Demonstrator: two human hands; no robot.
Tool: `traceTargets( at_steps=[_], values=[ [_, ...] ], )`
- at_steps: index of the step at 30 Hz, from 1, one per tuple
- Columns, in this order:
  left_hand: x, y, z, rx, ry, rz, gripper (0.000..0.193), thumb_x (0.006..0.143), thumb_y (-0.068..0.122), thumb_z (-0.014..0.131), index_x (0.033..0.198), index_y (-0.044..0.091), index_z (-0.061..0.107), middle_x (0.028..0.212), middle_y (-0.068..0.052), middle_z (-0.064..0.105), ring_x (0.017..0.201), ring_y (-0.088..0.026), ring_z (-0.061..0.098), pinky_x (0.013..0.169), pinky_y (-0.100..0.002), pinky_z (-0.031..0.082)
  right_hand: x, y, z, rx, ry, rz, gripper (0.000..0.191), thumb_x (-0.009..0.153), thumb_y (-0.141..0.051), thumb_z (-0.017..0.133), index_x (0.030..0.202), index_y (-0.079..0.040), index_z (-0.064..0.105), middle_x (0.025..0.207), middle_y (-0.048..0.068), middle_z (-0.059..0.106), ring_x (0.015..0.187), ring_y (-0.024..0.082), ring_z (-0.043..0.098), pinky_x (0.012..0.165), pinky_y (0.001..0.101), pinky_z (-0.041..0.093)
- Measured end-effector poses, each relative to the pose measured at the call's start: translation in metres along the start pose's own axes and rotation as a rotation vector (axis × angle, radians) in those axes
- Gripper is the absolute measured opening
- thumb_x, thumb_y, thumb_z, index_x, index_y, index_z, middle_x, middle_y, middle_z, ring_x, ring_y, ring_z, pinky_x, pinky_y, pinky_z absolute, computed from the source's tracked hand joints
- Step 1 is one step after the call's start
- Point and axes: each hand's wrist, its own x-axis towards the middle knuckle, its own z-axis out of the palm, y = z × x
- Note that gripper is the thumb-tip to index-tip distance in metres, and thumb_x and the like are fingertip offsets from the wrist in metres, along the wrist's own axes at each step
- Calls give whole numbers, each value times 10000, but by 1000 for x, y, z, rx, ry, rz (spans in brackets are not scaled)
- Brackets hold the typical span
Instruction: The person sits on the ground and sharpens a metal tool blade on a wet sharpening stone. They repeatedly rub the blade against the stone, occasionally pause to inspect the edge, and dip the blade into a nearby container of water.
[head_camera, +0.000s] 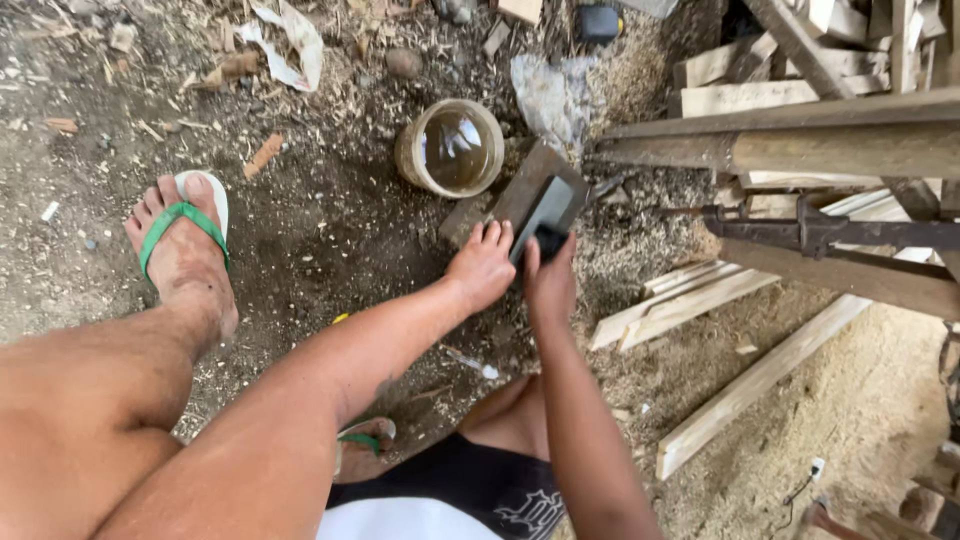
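Spread flat, the left hand's (483, 262) grip is open, its fingertips pressing on the near end of a dark flat blade (548, 208). The right hand's (550, 285) grip is clamped round that same near end from the other side.

Far left, a bare foot in a green sandal (185, 245) is planted on the dirt floor (330, 250), which is littered with chips and sawdust. Next comes a round tub (452, 148) of murky water, just beside a long grey-brown stone (490, 205). The blade lies on this stone, right in front of the two hands.

As a judgement, the work on the stone is under way, since the blade is set down and held by both hands. How much of it is done I cannot tell, because the blade's edge is too small to read.

Its long axis runs on a slant, from the hands up and away to the right, with the far end pointing towards the tub's right side and the timber.

Further right lie pale planks (700, 295) on sawdust, and above them a heavy wooden beam (800, 150) with a rusty metal clamp (820, 230).
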Motion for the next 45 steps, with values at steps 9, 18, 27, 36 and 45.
traceTargets(
  at_steps=[9, 18, 27, 36, 45],
  values=[
    [3, 1, 6, -15, -66, -6, 332, 914, 230, 573, 1076, 39, 791, 1508, -297, 455, 1349, -441, 457, 1120, -577, 367, 74, -20, 0, -51, 74, 141, 827, 998, -604, 565, 1592, -120, 253, 1084, 305, 714, 1001, 504, 685, 838, 576, 529],
    [5, 1, -6, 13, -71, -1, 349, 916, 219, 582, 1124, 17, 775, 1500, -299, 463, 1346, -463, 466, 1094, -584, 383, -7, -7, -8, -43, -70, 111, 824, 975, -576, 569, 1600, -152, 241, 1097, 320, 710, 1010, 522, 675, 848, 580, 528],
    [5, 4, -4, -7, -99, 0, 334, 905, 221, 579, 1092, 32, 782, 1520, -299, 431, 1372, -458, 436, 1107, -580, 375, 56, -18, -8, -12, 55, 47, 867, 986, -608, 568, 1617, -129, 214, 1079, 302, 715, 972, 500, 698, 811, 553, 552],
    [7, 2, -3, 5, -108, -6, 333, 918, 211, 577, 1088, 13, 783, 1517, -291, 446, 1361, -449, 450, 1116, -568, 377, 71, -18, -1, -24, 104, 18, 832, 998, -587, 594, 1585, -84, 286, 1047, 323, 711, 967, 520, 682, 812, 575, 536],
    [6, 4, -12, 24, 28, -9, 370, 892, 229, 587, 1124, 12, 775, 1448, -286, 490, 1309, -445, 475, 1077, -602, 390, 7, -12, -9, -77, -103, 134, 881, 962, -612, 553, 1620, -153, 188, 1000, 336, 709, 941, 536, 684, 795, 589, 541]
  ],
)
